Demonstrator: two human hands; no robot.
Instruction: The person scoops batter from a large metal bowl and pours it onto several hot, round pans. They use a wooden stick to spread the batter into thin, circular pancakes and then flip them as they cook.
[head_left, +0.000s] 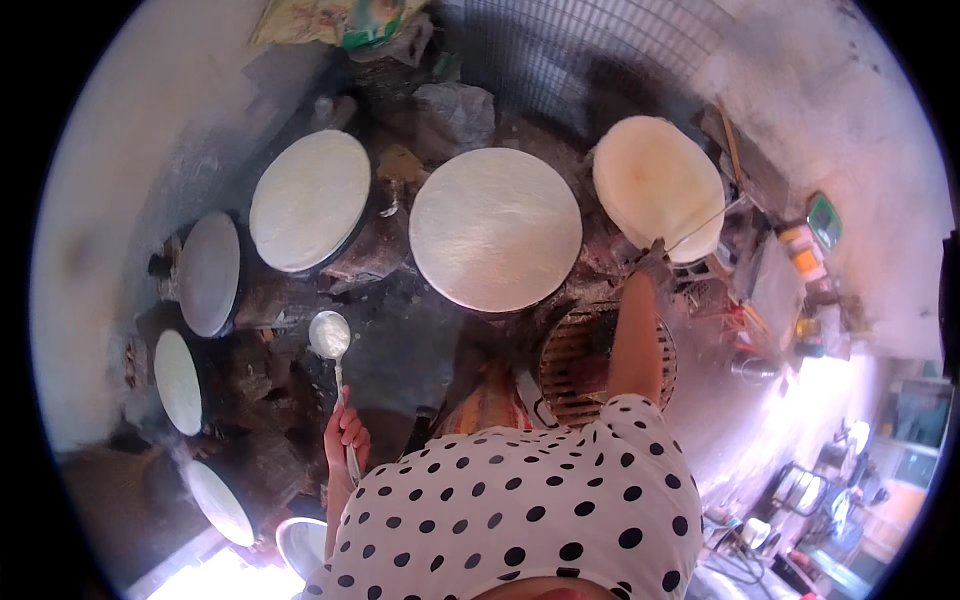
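My left hand (348, 435) is closed around the handle of a metal ladle (330, 335), whose round bowl looks coated or filled with something whitish. Straight ahead lies a large round griddle (495, 229) covered by a pale, shiny layer. Farther right is a big round sheet of flatbread (658, 187), cream with a browner middle; whatever supports it is mostly hidden. At its near edge, my right hand (654, 262) looks dark and blurred. It grips a thin rod (705, 225) that slants across the flatbread's lower right part.
More round griddles curve along my left: one pale-topped (310, 200), one bare grey (210, 274), then two pale ones (178, 382) (218, 502), with steam nearby. A slatted round basket (570, 375) stands below my right forearm. Containers (806, 259) crowd the right wall.
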